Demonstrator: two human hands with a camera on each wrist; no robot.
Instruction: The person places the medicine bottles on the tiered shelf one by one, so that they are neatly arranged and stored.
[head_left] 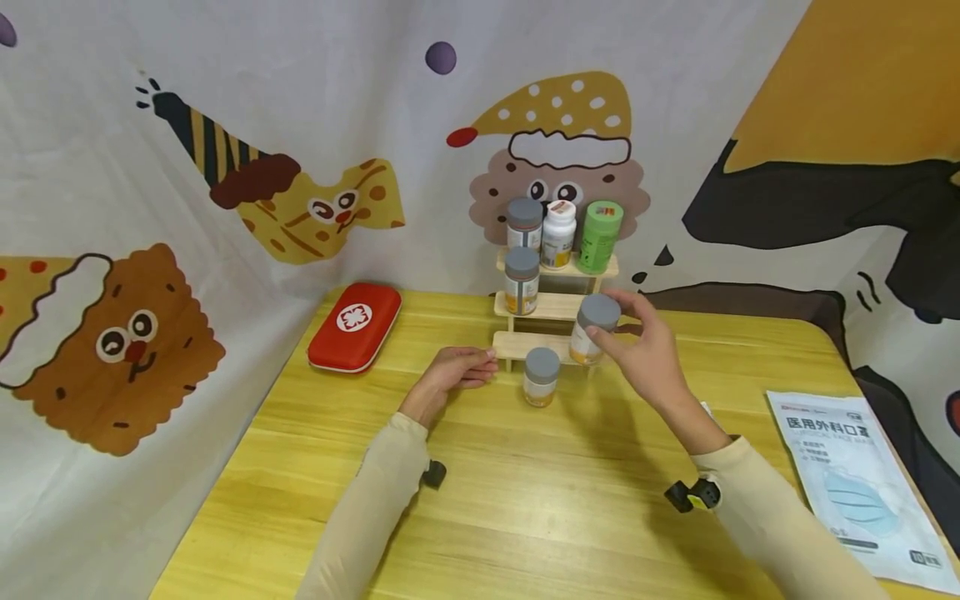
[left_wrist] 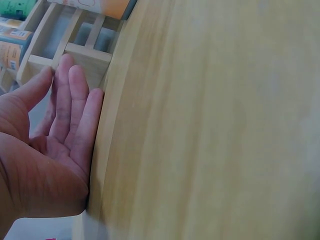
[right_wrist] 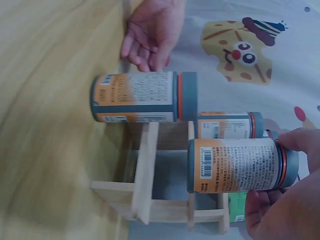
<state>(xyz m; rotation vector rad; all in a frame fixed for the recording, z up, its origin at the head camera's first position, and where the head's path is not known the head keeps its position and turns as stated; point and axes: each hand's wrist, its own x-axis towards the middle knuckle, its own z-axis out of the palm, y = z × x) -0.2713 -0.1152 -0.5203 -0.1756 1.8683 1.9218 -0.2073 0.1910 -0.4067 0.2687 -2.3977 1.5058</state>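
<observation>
My right hand [head_left: 651,360] grips a grey-capped pill bottle [head_left: 586,340] between thumb and fingers, near the cap. It is held at the right end of the lowest step of a three-step wooden rack [head_left: 521,343]. In the right wrist view the bottle's orange and white label [right_wrist: 227,165] faces the camera. My left hand [head_left: 453,373] has its fingertips right at the left end of that lowest step, fingers extended. A second grey-capped bottle [head_left: 540,385] stands upright on the table in front of the rack. Another such bottle [head_left: 521,287] stands on the middle step, at the left.
The top step holds a grey-capped bottle [head_left: 524,218], a white bottle [head_left: 558,233] and a green bottle [head_left: 601,237]. A red first-aid case [head_left: 356,327] lies at the table's back left, a face mask packet [head_left: 855,479] at the right. A patterned cloth [head_left: 420,150] hangs behind.
</observation>
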